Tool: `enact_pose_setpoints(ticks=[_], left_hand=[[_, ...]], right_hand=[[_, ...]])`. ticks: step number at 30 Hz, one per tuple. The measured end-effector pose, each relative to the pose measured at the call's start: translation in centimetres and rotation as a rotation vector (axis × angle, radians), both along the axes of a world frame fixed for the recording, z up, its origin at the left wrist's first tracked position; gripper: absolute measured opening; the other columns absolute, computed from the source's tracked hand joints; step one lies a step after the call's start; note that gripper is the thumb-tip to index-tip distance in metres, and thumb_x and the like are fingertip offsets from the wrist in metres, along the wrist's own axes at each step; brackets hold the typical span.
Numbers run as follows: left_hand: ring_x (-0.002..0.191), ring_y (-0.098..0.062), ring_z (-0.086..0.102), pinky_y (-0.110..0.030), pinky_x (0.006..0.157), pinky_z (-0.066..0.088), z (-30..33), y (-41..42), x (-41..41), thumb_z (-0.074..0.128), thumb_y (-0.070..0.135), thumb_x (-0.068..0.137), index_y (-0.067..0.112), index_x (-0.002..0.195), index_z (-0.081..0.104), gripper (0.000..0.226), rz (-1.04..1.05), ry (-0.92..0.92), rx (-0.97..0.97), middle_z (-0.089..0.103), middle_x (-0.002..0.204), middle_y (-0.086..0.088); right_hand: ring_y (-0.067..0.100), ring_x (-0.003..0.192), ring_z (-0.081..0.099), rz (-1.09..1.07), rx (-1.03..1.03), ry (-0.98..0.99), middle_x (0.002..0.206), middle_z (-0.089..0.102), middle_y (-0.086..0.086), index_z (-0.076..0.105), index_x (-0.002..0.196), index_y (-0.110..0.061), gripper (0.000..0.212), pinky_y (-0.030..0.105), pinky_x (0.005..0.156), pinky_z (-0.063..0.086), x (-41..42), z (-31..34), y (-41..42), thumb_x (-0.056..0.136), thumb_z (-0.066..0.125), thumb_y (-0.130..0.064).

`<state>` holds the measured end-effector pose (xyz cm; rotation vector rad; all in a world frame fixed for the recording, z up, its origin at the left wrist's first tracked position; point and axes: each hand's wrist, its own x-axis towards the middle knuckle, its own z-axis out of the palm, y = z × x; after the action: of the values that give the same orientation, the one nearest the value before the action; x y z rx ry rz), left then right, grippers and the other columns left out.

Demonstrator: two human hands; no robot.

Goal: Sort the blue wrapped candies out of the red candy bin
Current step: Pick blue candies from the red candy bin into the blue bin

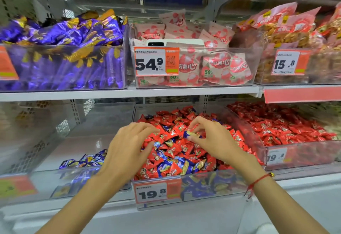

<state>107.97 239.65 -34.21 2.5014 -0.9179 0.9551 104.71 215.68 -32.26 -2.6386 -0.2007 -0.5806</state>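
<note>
A clear bin (238, 121) on the lower shelf holds a heap of red wrapped candies (177, 128) mixed with blue wrapped candies (186, 165), most of the blue ones near its front. My right hand (212, 138) reaches into the heap and pinches one blue and gold candy (191, 133) between thumb and fingers. My left hand (129, 145) is over the bin's left side, fingers curled down onto the candies, thumb beside a blue candy (156, 144). To the left, another clear bin (46, 184) holds a small pile of blue candies (86, 160).
A further bin of red candies (284, 123) stands to the right. The upper shelf (129, 91) carries bins of purple wrappers (62, 31), pink packets (217, 64) and snack bags (287, 31). Price tags hang on the bin fronts, such as 19.8 (153, 193).
</note>
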Motion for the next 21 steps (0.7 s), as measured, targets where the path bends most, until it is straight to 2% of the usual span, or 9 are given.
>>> enact_pose_setpoints(ticks=[2,4,7,10,12,14,16,18,21], left_hand=[[0.111,-0.008,0.052,-0.028,0.085,0.043,-1.1,1.5,-0.9,0.059,0.032,0.088,0.026,0.115,0.067,0.029,0.027,-0.001,-0.074,0.063,0.120,0.012],[0.117,-0.007,0.050,-0.028,0.088,0.044,-2.5,2.8,-1.6,0.043,0.043,0.091,0.026,0.124,0.062,0.041,0.064,0.062,-0.098,0.058,0.130,0.013],[0.126,-0.006,0.046,-0.027,0.100,0.040,-4.0,3.8,-2.3,0.032,0.056,0.091,0.028,0.138,0.051,0.058,0.122,0.157,-0.124,0.049,0.141,0.014],[0.136,-0.006,0.039,-0.022,0.105,0.032,-4.5,3.9,-2.5,0.021,0.067,0.086,0.033,0.149,0.033,0.073,0.125,0.229,-0.134,0.035,0.151,0.017],[0.137,-0.006,0.037,-0.018,0.106,0.027,-4.3,3.9,-2.6,0.023,0.068,0.085,0.031,0.149,0.033,0.074,0.119,0.255,-0.132,0.033,0.152,0.016],[0.137,-0.007,0.038,-0.018,0.105,0.027,-4.0,3.8,-2.7,0.036,0.062,0.091,0.029,0.148,0.034,0.066,0.119,0.264,-0.139,0.033,0.153,0.015],[0.139,-0.006,0.034,-0.020,0.106,0.029,-3.8,3.7,-2.8,0.048,0.049,0.095,0.029,0.149,0.032,0.060,0.120,0.290,-0.143,0.030,0.154,0.015],[0.140,-0.005,0.032,-0.021,0.107,0.031,-3.7,3.7,-3.0,0.050,0.045,0.095,0.029,0.150,0.030,0.061,0.123,0.297,-0.137,0.029,0.155,0.014],[0.139,-0.008,0.035,-0.026,0.105,0.036,-3.6,3.9,-3.1,0.052,0.045,0.094,0.029,0.150,0.030,0.062,0.133,0.308,-0.123,0.031,0.154,0.014]], right_hand=[[0.008,0.087,0.059,0.091,0.051,0.074,0.089,0.060,-0.019,0.056,0.118,-0.034,0.029,0.033,0.079,0.050,-0.2,0.2,1.3,0.090,0.065,-0.031],[0.008,0.091,0.058,0.183,0.046,0.158,0.099,0.062,-0.013,0.055,0.125,-0.037,0.033,0.033,0.084,0.050,-0.1,-0.1,3.0,0.093,0.061,-0.030],[0.017,0.105,0.059,0.210,-0.092,0.189,0.119,0.063,-0.003,0.054,0.130,-0.036,0.035,0.037,0.086,0.049,1.0,-1.2,5.3,0.097,0.055,-0.026],[0.024,0.129,0.045,0.266,-0.174,0.467,0.144,0.046,0.003,0.039,0.144,-0.032,0.053,0.040,0.102,0.043,2.2,-1.2,6.3,0.095,0.056,-0.017],[0.019,0.140,0.033,0.329,-0.147,0.726,0.156,0.027,-0.003,0.031,0.148,-0.033,0.064,0.030,0.102,0.043,2.5,-0.1,6.2,0.093,0.062,-0.021],[0.018,0.138,0.034,0.338,-0.141,0.837,0.156,0.022,-0.007,0.032,0.148,-0.034,0.069,0.025,0.089,0.047,2.6,0.9,6.2,0.089,0.067,-0.027],[0.019,0.133,0.041,0.300,-0.186,0.730,0.151,0.033,-0.004,0.038,0.146,-0.028,0.072,0.027,0.092,0.045,2.8,0.6,6.8,0.083,0.074,-0.030],[0.018,0.125,0.048,0.279,-0.281,0.540,0.138,0.050,0.000,0.049,0.139,-0.020,0.068,0.027,0.096,0.041,3.3,-0.4,7.5,0.078,0.079,-0.030],[0.020,0.107,0.059,0.253,-0.288,0.338,0.115,0.065,0.003,0.067,0.115,-0.015,0.042,0.025,0.080,0.042,4.1,-1.0,6.8,0.077,0.080,-0.026]])
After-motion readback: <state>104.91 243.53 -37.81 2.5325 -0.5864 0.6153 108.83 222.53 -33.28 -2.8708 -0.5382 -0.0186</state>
